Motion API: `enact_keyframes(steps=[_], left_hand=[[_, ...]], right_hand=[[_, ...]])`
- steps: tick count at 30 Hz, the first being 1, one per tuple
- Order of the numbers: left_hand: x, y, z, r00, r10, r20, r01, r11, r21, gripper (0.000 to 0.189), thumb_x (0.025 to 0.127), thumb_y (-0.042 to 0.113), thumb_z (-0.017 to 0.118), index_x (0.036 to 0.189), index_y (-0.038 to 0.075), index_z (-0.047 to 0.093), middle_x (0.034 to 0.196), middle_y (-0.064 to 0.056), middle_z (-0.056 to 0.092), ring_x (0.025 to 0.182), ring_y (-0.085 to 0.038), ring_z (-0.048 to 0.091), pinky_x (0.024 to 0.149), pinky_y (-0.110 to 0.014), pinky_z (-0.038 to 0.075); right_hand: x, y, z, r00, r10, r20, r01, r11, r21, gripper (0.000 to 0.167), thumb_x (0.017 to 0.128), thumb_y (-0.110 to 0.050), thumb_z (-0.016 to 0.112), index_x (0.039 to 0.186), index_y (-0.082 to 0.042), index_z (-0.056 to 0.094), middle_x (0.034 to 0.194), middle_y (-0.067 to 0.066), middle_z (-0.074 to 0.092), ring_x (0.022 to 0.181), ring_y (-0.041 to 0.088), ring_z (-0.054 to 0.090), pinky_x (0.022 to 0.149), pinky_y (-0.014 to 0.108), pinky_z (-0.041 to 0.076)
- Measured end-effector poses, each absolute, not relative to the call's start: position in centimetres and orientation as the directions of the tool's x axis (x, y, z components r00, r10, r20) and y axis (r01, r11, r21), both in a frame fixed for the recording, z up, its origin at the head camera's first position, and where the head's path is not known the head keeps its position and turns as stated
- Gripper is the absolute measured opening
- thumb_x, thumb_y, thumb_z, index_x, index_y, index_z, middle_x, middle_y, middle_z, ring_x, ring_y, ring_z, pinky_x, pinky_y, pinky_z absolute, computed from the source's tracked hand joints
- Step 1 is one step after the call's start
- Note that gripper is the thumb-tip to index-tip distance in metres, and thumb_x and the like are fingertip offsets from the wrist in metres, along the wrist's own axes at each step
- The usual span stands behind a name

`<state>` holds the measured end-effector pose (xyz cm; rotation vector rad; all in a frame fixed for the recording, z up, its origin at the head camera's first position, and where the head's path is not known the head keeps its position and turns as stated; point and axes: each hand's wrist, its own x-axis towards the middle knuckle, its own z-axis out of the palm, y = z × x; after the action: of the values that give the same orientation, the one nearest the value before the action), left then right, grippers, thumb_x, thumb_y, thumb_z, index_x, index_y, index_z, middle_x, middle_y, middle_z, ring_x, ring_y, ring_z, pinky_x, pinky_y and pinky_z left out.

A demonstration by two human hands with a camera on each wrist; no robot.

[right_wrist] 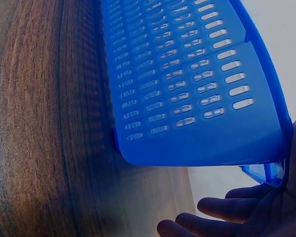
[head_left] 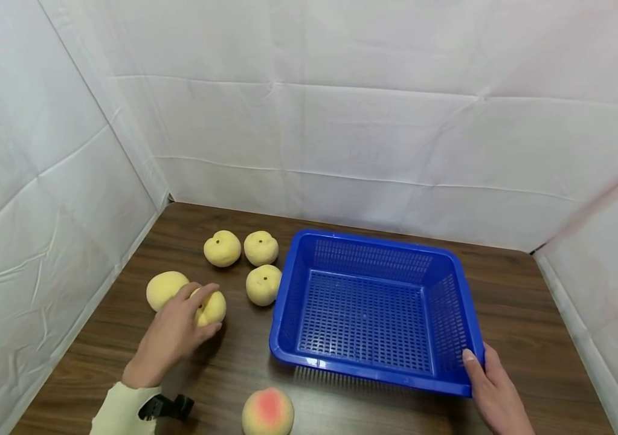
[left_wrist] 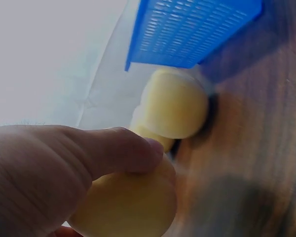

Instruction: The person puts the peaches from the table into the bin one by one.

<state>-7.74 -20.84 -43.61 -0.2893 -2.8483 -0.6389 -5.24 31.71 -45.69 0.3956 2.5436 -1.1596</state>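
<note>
My left hand (head_left: 170, 332) grips a pale yellow peach (head_left: 212, 309), thumb on one side and fingers over the other. In the left wrist view the thumb presses on that peach (left_wrist: 128, 205). Just beyond the hand lies another yellow peach (head_left: 164, 289), partly hidden by it. My right hand (head_left: 496, 389) holds the near right corner of a blue plastic basket (head_left: 374, 373), thumb over the rim. The right wrist view shows the basket's slotted side (right_wrist: 187, 138) with the fingers (right_wrist: 222, 210) below the rim. Nothing lies inside the basket.
Left of the basket sit three yellow peaches, one at the back left (head_left: 222, 249), one beside it (head_left: 261, 248) and one nearest the basket (head_left: 263, 285). A red-blushed peach (head_left: 267, 412) lies at the front. White cloth walls (head_left: 363, 133) enclose the brown wooden table (head_left: 526, 314).
</note>
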Motion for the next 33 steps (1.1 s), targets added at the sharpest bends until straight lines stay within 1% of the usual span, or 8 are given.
enact_keyframes(steps=[5,10,13,19,23,25,30,33], left_hand=[[-8.3,-20.6,-42.7,-0.923,0.198,0.331,0.317,0.877,0.361,0.063,0.074,0.012,0.093,0.131,0.005,0.067,0.115,-0.015,0.067,0.089,-0.026,0.067,0.077,-0.045,0.055],[-8.9,-20.4,-41.4,-0.912,0.226,0.343,0.344,0.877,0.335,0.063,0.074,0.013,0.093,0.131,0.006,0.067,0.113,-0.015,0.067,0.082,-0.023,0.065,0.072,-0.042,0.055],[-9.0,-20.4,-40.6,-0.914,0.236,0.331,0.346,0.878,0.330,0.064,0.074,0.015,0.093,0.132,0.006,0.066,0.114,-0.015,0.067,0.083,-0.024,0.065,0.072,-0.042,0.055],[-9.3,-20.1,-39.4,-0.910,0.265,0.317,0.367,0.871,0.327,0.066,0.076,0.017,0.093,0.135,0.006,0.065,0.117,-0.017,0.068,0.084,-0.024,0.066,0.073,-0.042,0.056],[-9.9,-19.8,-38.7,-0.906,0.280,0.318,0.384,0.861,0.335,0.066,0.076,0.016,0.092,0.136,0.006,0.065,0.122,-0.020,0.068,0.093,-0.031,0.071,0.078,-0.046,0.058],[-10.0,-19.7,-38.5,-0.903,0.288,0.320,0.391,0.859,0.331,0.066,0.077,0.017,0.092,0.135,0.006,0.064,0.123,-0.021,0.068,0.094,-0.033,0.071,0.078,-0.048,0.059],[-10.3,-19.4,-38.0,-0.891,0.308,0.335,0.415,0.852,0.320,0.065,0.077,0.017,0.092,0.135,0.007,0.064,0.117,-0.018,0.068,0.084,-0.027,0.067,0.073,-0.043,0.057],[-10.5,-19.0,-37.7,-0.884,0.317,0.343,0.428,0.845,0.322,0.064,0.078,0.018,0.091,0.136,0.007,0.064,0.116,-0.016,0.068,0.083,-0.024,0.066,0.072,-0.040,0.056]], right_hand=[[-5.3,31.7,-45.6,-0.906,0.119,-0.406,0.381,0.645,-0.662,0.078,0.112,-0.049,0.022,0.164,0.006,0.003,0.161,0.038,0.028,0.146,0.051,0.036,0.117,0.071,0.028],[-5.2,31.7,-45.5,-0.921,0.121,-0.371,0.356,0.649,-0.672,0.076,0.113,-0.047,0.024,0.163,0.007,0.008,0.158,0.039,0.034,0.143,0.050,0.039,0.115,0.069,0.033],[-5.2,31.7,-45.6,-0.928,0.118,-0.353,0.342,0.644,-0.685,0.074,0.113,-0.045,0.025,0.162,0.008,0.009,0.157,0.039,0.035,0.143,0.050,0.040,0.114,0.067,0.033],[-5.1,31.7,-45.7,-0.921,0.114,-0.372,0.357,0.628,-0.691,0.074,0.113,-0.045,0.025,0.163,0.008,0.007,0.159,0.039,0.032,0.144,0.050,0.038,0.116,0.069,0.031],[-5.1,31.7,-45.7,-0.919,0.112,-0.377,0.361,0.622,-0.695,0.075,0.113,-0.045,0.025,0.163,0.008,0.006,0.159,0.039,0.031,0.144,0.050,0.038,0.116,0.069,0.031],[-5.1,31.7,-45.6,-0.918,0.112,-0.379,0.362,0.623,-0.693,0.076,0.113,-0.046,0.024,0.163,0.008,0.005,0.159,0.039,0.031,0.144,0.050,0.038,0.116,0.069,0.031],[-5.2,31.7,-45.5,-0.911,0.117,-0.395,0.376,0.631,-0.679,0.077,0.113,-0.048,0.023,0.163,0.007,0.004,0.160,0.038,0.031,0.145,0.049,0.037,0.116,0.069,0.031],[-5.2,31.7,-45.5,-0.909,0.118,-0.399,0.378,0.638,-0.671,0.077,0.113,-0.049,0.024,0.164,0.006,0.005,0.160,0.038,0.031,0.145,0.049,0.037,0.116,0.069,0.031]])
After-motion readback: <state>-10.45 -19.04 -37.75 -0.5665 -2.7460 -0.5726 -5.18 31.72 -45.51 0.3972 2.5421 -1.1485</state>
